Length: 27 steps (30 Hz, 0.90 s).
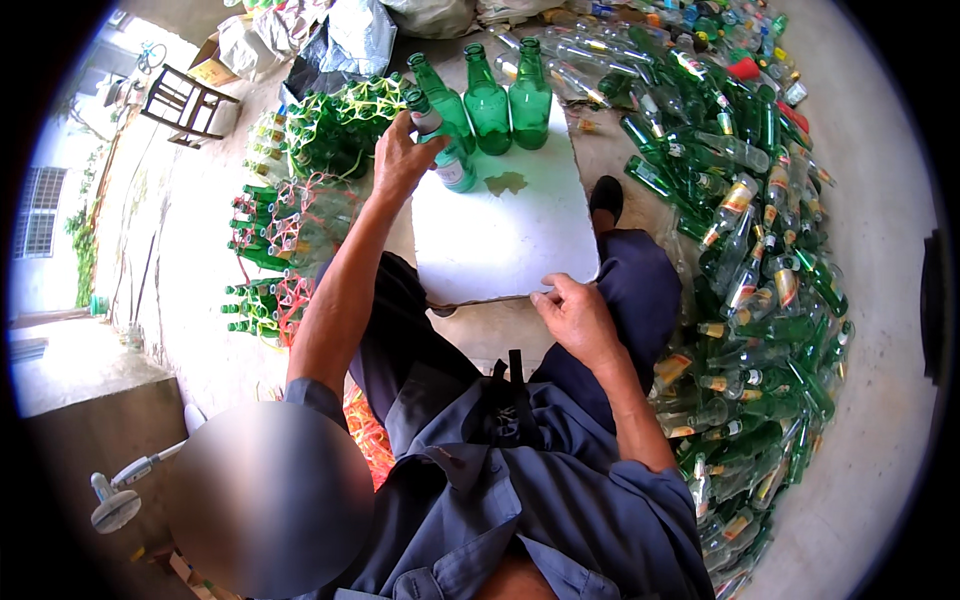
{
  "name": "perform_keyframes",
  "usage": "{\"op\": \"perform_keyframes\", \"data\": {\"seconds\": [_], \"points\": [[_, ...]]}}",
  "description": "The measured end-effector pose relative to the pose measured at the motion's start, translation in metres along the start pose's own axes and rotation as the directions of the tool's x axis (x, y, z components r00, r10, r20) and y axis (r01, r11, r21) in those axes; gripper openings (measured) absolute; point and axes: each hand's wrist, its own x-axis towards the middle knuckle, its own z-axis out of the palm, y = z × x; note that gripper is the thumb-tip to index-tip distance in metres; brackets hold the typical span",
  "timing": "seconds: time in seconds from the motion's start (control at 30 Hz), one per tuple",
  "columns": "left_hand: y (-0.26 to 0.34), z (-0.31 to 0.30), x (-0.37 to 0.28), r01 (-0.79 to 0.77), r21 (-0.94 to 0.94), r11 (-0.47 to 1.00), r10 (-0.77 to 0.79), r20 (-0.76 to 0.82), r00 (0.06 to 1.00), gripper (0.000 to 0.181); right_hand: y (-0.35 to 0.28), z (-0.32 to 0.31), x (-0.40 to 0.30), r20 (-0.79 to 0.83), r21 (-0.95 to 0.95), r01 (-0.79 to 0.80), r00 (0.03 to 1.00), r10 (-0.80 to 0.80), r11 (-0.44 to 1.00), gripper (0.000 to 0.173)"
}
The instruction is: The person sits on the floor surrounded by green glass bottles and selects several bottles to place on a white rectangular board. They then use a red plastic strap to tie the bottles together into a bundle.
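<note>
My left hand [405, 154] is around a labelled green glass bottle [452, 169], near the far left of a white board [502, 232]. Whether its base touches the board is hard to tell. Three more green glass bottles stand upright in a row at the far edge: a left one [442, 97], a middle one [489, 109] and a right one [530, 105]. A torn brown patch [506, 183] marks the board's surface. By the near right corner, my right hand [576, 319] is empty, its fingers loosely curled and the thumb a little apart from the index finger.
Many loose glass bottles [750, 300] lie heaped along the right side. To the left are bundles of green bottles tied with yellow cord [337, 124] and red cord [281, 225]. Beyond them stand a wooden chair [184, 105] and plastic sacks [352, 37]. A fan [116, 510] is at lower left.
</note>
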Motion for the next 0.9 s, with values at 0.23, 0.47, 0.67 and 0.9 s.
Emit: {"op": "perform_keyframes", "data": {"seconds": [0.23,0.47,0.67,0.9], "points": [[0.001,-0.019,-0.019,0.026,-0.203,0.979,0.002,0.139,0.99,0.053,0.009,-0.007,-0.007,-0.085,0.128,0.134,0.989,-0.124,0.983,0.024],[-0.012,-0.056,-0.019,0.028,0.014,1.0,-0.03,0.258,0.966,0.049,-0.014,-0.075,-0.033,-0.191,0.541,0.089,0.981,0.019,0.836,0.022],[-0.05,-0.05,-0.022,-0.013,0.361,0.932,-0.086,0.257,0.963,0.035,0.048,-0.132,-0.059,-0.499,0.669,0.108,0.799,0.336,0.736,0.023],[-0.065,-0.051,-0.024,-0.043,0.357,0.933,-0.054,0.258,0.965,0.029,0.189,-0.2,-0.122,-0.626,0.755,0.075,0.381,0.68,0.652,0.022]]}}
